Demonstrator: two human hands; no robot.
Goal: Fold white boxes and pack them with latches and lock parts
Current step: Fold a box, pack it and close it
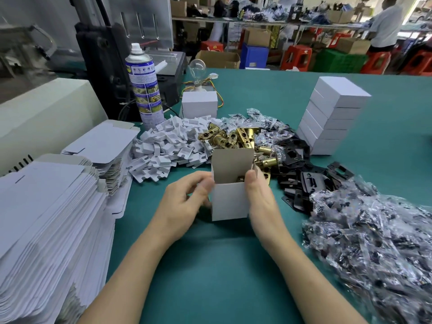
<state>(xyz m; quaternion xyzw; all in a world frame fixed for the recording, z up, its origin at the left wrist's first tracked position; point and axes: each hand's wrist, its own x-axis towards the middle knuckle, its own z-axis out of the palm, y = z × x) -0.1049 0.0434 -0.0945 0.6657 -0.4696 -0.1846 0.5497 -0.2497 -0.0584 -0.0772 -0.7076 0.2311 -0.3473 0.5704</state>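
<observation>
The left hand (187,195) and right hand (259,197) grip an open-topped white box (230,203) between curled fingers, with brass latches (233,136) piled just beyond.

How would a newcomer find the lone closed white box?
Find the tall spray can at the table's left. Right of it, behind the white plastic pieces, stands the box. Unlike the stacked boxes, it is alone, beneath a light bulb.
</observation>
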